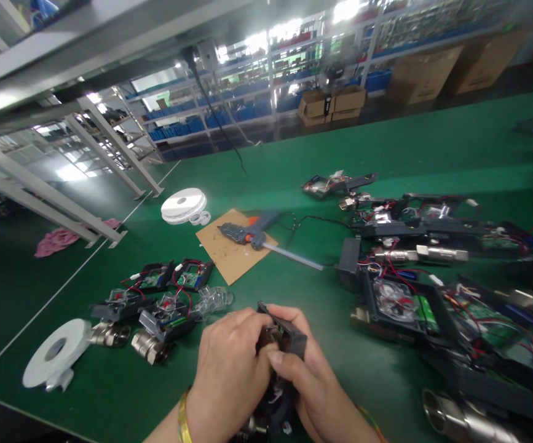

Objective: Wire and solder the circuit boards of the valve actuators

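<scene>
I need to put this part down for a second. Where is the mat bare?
Bare mat lies between your hands and the glue gun, and behind its cardboard. The housings on the right and left are crowded.

— Can we read any lettering here?
— No. We see cardboard boxes [332,101] on the far shelving and green circuit boards [190,280] on the surface [294,258], but any print on them is too small and blurred to make out.

A glue gun [253,230] lies on cardboard [232,246] (green table [294,295]), with 2 tape rolls [184,205] beyond.
</scene>
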Available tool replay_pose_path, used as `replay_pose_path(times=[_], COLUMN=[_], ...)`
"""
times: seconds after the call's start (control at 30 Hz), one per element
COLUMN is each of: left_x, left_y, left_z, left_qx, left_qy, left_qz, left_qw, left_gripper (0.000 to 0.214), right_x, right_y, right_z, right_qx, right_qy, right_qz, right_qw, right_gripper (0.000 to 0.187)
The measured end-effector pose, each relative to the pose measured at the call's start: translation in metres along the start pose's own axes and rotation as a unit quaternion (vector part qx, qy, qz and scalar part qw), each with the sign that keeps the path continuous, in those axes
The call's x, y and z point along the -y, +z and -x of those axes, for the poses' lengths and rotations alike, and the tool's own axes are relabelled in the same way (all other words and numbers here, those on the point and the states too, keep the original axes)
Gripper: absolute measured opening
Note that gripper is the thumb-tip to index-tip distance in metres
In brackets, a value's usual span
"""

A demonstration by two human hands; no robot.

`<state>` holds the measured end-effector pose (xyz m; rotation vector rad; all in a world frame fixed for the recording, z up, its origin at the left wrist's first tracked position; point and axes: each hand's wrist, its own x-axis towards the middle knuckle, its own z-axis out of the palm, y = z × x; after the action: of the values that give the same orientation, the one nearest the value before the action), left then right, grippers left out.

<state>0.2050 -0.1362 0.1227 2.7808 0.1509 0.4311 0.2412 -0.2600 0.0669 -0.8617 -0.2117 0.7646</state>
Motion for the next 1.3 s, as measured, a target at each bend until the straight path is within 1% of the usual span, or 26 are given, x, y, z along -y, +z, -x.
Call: replay_pose_path(times=[0.1, 0.17, 0.3, 0.5, 0.67, 0.77, 0.97, 1.07, 1.13, 1.3], left_x=[-0.008, -0.012, -0.016, -0.014, -0.011, -0.01, -0.011, -0.011, -0.011, -0.015], left_y=[0.003, 0.004, 0.004, 0.007, 0.006, 0.006, 0.005, 0.004, 0.003, 0.001], left_z=[0.004, 0.005, 0.004, 0.003, 0.003, 0.002, 0.002, 0.002, 0.002, 0.003], left_qx=[-0.056, -0.082, -0.097, -0.088, -0.09, -0.086, -0.078, -0.069, -0.059, -0.043], left_qy=[0.046, 0.063, 0.075, 0.077, 0.061, 0.051, 0.033, 0.024, 0.018, -0.002], left_qz=[-0.061, -0.103, -0.153, -0.162, -0.14, -0.135, -0.133, -0.13, -0.126, -0.134], left_qw=[0.995, 0.989, 0.981, 0.98, 0.984, 0.986, 0.987, 0.989, 0.99, 0.99], left_gripper=[0.025, 0.026, 0.025, 0.024, 0.023, 0.022, 0.022, 0.022, 0.022, 0.023], right_x=[-0.004, -0.004, -0.003, -0.002, 0.005, 0.008, 0.008, 0.007, 0.004, -0.002], right_y=[-0.004, -0.004, -0.005, -0.004, 0.006, 0.01, 0.012, 0.011, 0.01, 0.004], right_z=[-0.002, -0.002, -0.001, 0.001, 0.003, 0.004, 0.005, 0.005, 0.004, 0.001], right_qx=[0.009, 0.01, 0.008, -0.004, -0.047, -0.062, -0.05, -0.058, -0.063, -0.048], right_qy=[-0.019, -0.033, -0.038, -0.035, -0.032, -0.035, -0.031, -0.03, -0.034, -0.038], right_qz=[0.036, 0.061, 0.093, 0.108, 0.08, 0.081, 0.084, 0.078, 0.079, 0.097], right_qw=[0.999, 0.998, 0.995, 0.994, 0.995, 0.994, 0.995, 0.995, 0.994, 0.993], right_gripper=[0.056, 0.051, 0.048, 0.05, 0.051, 0.051, 0.051, 0.053, 0.053, 0.054])
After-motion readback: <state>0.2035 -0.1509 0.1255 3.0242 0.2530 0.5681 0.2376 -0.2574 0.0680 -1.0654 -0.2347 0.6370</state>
